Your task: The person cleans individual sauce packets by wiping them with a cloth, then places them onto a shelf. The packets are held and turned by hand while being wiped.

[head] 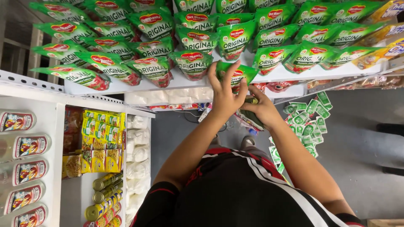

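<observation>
Green sauce pouch (235, 75) stands at the front edge of the white shelf (290, 75), last in a row of matching pouches (193, 63). Left hand (225, 94) lies flat against it, fingers spread, apparently steadying it upright. Right hand (261, 110) is closed around another pouch (251, 103) below, held ready. Loose pouches on the floor (311, 115).

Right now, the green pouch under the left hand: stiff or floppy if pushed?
Probably floppy: the green pouch bulges softly under the left hand, like its slumped neighbours. Likely slippery, since the film looks glossy. It overhangs the white shelf edge, so a push may tip it off.
</observation>
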